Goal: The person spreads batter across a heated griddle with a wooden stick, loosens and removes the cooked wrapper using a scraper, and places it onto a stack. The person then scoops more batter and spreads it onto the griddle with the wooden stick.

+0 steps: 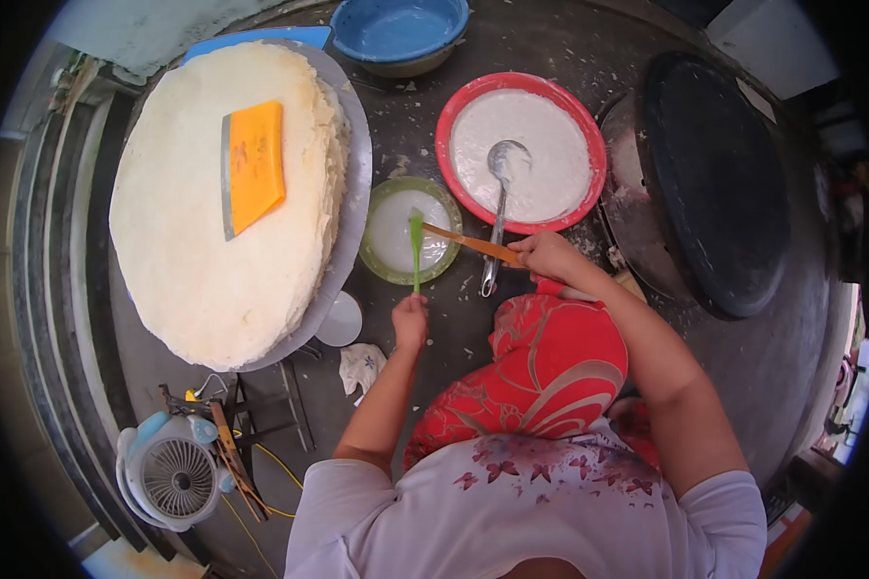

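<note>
My left hand [410,323] is closed round the thin handle of a green spatula [416,236], its head over the green bowl [369,253]. White liquid fills part of that bowl. In my right hand [547,256] is a flat orange-brown wooden stick [473,243], whose far tip meets or crosses the spatula's head above the liquid. Just beyond my right hand, a metal ladle [499,203] rests in a red basin [446,145] of thick white batter, its handle hanging over the near rim.
At left, a tall stack of thin pale round sheets [179,212] carries a yellow scraper [256,169]. A round black griddle [719,183] tilts at right. A blue basin [401,34] stands at the back; a fan [179,478], a cloth [360,369] and a yellow cord lie lower left.
</note>
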`<state>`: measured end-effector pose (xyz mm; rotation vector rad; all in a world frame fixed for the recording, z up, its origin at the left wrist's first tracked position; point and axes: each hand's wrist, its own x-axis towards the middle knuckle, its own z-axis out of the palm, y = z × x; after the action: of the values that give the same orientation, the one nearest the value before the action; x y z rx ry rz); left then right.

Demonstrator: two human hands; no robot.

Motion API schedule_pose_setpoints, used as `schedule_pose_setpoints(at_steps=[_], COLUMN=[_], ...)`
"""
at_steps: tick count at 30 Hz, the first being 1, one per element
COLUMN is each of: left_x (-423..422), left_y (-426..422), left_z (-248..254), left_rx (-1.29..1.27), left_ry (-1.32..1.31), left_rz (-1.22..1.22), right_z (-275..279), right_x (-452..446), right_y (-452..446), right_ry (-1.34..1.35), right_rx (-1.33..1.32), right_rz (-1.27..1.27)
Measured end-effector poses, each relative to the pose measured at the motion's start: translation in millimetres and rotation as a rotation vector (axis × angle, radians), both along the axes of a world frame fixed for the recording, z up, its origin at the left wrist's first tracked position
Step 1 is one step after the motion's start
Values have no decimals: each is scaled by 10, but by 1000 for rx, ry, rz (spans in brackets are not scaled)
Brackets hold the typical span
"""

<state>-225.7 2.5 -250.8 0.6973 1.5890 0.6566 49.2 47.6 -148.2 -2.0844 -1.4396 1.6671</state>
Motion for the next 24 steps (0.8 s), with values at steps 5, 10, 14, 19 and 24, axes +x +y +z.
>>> schedule_pose_setpoints(at_steps=[5,10,14,19,24], left_x=[-232,8,221,349,887], left_y=[132,198,70,253,454], left_z=[-960,-37,20,79,384], left_rx=[117,-166,239,567,-167], left_ry=[328,281,1132,561,-291], left_rz=[-87,-80,-288,-481,-302], right_z=[505,956,1041,1098,1261], right_x=[186,400,539,695,877], right_y=[-94,-299,-545,-864,-1241], right_ry=[-140,-252,-479,-508,-422], right_rx=[48,127,229,456,508], right_rz=[76,37,135,126,-71])
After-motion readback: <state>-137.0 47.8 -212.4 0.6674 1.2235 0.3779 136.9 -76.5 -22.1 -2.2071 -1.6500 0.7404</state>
